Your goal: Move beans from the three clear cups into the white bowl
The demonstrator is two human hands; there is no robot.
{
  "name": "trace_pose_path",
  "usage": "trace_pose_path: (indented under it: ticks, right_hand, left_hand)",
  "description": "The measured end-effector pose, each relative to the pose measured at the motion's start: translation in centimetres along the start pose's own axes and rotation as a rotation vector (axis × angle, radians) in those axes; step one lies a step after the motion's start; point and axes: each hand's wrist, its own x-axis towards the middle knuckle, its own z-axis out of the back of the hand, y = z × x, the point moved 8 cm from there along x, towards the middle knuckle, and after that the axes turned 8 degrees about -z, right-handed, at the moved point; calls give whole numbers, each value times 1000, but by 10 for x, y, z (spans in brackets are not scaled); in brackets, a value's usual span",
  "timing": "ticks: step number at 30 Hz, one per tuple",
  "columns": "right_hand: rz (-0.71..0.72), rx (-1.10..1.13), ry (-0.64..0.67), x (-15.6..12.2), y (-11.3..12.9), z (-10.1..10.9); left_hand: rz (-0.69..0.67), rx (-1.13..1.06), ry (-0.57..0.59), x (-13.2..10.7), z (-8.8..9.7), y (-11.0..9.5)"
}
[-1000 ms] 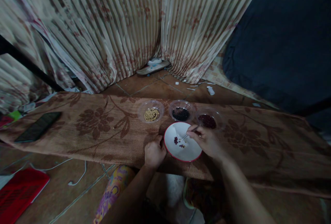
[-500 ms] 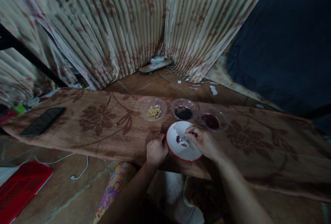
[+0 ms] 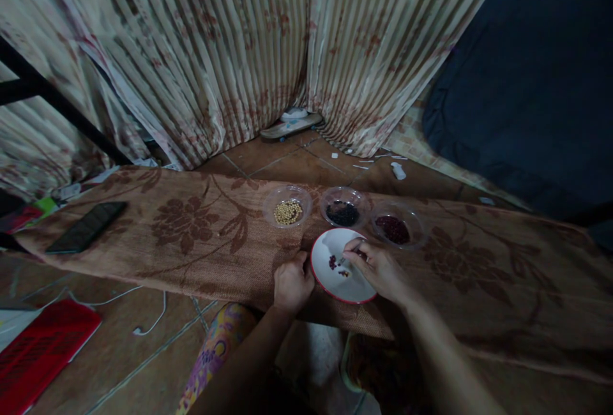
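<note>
A white plate with a red rim [image 3: 343, 286] lies on the brown flowered cloth [image 3: 191, 236], holding a few dark beans [image 3: 334, 264]. My right hand [image 3: 378, 268] hovers over the plate, fingers pinched on a thin metal tool, probably tweezers, whose tip points at the beans. My left hand [image 3: 292, 284] is curled into a loose fist on the cloth, touching the plate's left rim. Behind the plate stand three clear bowls: yellow beans [image 3: 288, 212], black beans [image 3: 342, 214], red beans [image 3: 394, 228].
A dark phone [image 3: 86, 226] lies on the cloth at the far left. Striped curtains [image 3: 249, 51] hang behind, with a sandal [image 3: 292, 124] on the tiled floor. A red object [image 3: 43, 351] and a white cable [image 3: 143, 325] lie on the floor at left.
My right hand has lowered its pinched tool closer to the beans on the plate. The view shifted slightly; the left hand stays by the rim.
</note>
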Motion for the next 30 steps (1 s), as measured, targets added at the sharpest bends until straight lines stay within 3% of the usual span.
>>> trace_pose_path:
  ticks: [10, 14, 17, 19, 21, 23, 26, 30]
  right_hand:
    - [3, 34, -22, 1, -2, 2]
    - [-32, 156, -147, -2, -8, 19]
    - [-65, 356, -372, -8, -20, 55]
    - [-81, 450, -628, -18, -36, 90]
    - [-97, 462, -891, -31, -54, 123]
    - [-130, 426, -1040, -39, -70, 145]
    - [-227, 313, -1051, -41, -82, 152]
    - [-244, 366, -908, -36, -67, 125]
  left_hand:
    - [14, 8, 10, 1, 1, 1]
    - [21, 6, 6, 0, 1, 1]
    - [21, -7, 4, 1, 1, 1]
    - [24, -11, 4, 1, 2, 2]
    - [27, -10, 12, 2, 1, 2]
    - [36, -4, 26, 3, 1, 3]
    - [49, 14, 31, 3, 2, 3]
    - [23, 36, 21, 1, 3, -1]
